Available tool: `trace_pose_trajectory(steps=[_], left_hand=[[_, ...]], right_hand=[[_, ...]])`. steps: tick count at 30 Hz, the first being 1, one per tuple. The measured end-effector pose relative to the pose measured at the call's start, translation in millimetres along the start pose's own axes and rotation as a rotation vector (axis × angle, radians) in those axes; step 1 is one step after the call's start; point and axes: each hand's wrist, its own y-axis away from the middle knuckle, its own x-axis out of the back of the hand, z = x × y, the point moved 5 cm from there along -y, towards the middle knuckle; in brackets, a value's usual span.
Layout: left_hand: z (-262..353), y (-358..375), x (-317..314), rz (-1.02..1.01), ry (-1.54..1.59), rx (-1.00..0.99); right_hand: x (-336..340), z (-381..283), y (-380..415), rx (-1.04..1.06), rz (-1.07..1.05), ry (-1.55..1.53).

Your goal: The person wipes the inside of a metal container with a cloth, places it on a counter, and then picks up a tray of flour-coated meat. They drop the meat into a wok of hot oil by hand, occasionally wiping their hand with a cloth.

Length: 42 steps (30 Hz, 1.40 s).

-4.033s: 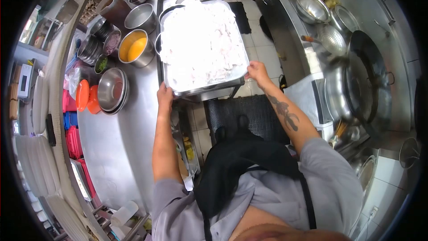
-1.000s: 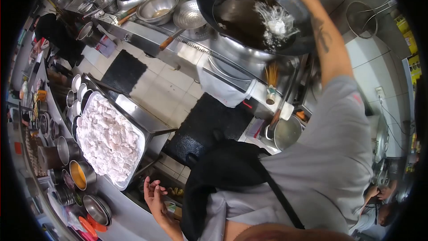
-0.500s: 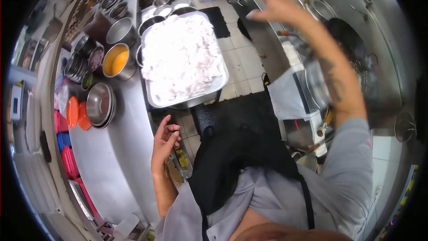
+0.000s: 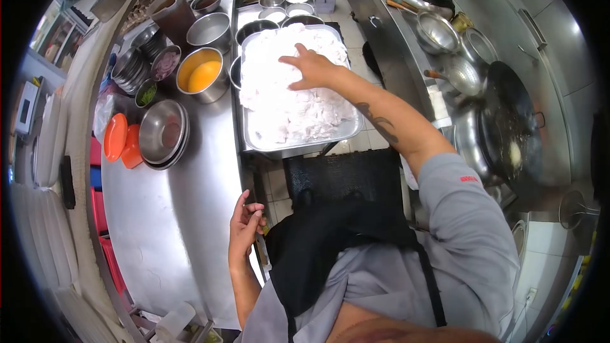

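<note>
My right hand (image 4: 310, 68) reaches over a large metal tray (image 4: 257, 140) heaped with white, flour-like coated pieces (image 4: 298, 117). Its fingers are spread, with the fingertips right at the top of the heap and nothing gripped. Bright glare washes out the detail of the pieces. My left hand (image 4: 244, 228) hangs by the edge of the steel counter (image 4: 159, 228), fingers loosely bent and apart, holding nothing. A metal pot (image 4: 216, 88) of orange-yellow liquid stands on the counter left of the tray.
Stacked steel bowls (image 4: 152, 146) and orange dishes (image 4: 115, 136) sit on the counter. Several round pans (image 4: 272, 1) stand beyond the tray. To the right are a black wok (image 4: 508, 108), a perforated ladle (image 4: 466, 75) and a strainer (image 4: 438, 32). A black mat (image 4: 346, 178) covers the floor.
My right hand has swung from over the right-hand cooking side, leftward and down onto the white heap. My left hand stays low with much the same bend. The view has shifted.
</note>
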Motion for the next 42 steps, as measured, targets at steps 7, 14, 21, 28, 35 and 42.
trace_pose_trajectory(steps=[7,14,21,28,35,42], left_hand=[[-1.0,1.3,2.4,0.017,-0.015,0.014],[-4.5,-3.4,-5.0,-0.015,-0.003,0.027],[-6.7,-2.1,-7.4,-0.017,0.057,0.036],[-13.8,-2.4,-6.6,-0.004,0.058,0.047],[-12.3,-3.9,-8.5,0.053,0.118,0.051],[-21.1,-4.9,-5.7,0.064,0.143,0.068]], right_hand=[[0.4,2.7,5.7,0.021,0.013,-0.002],[-9.6,22.0,-3.1,0.017,0.126,-0.195],[-5.2,25.6,-0.8,0.066,0.236,-0.268],[-1.8,42.2,-10.9,0.028,0.335,-0.354],[-11.5,57.6,-13.6,-0.050,0.396,-0.379],[-19.5,36.8,1.7,-0.024,0.463,-0.361]])
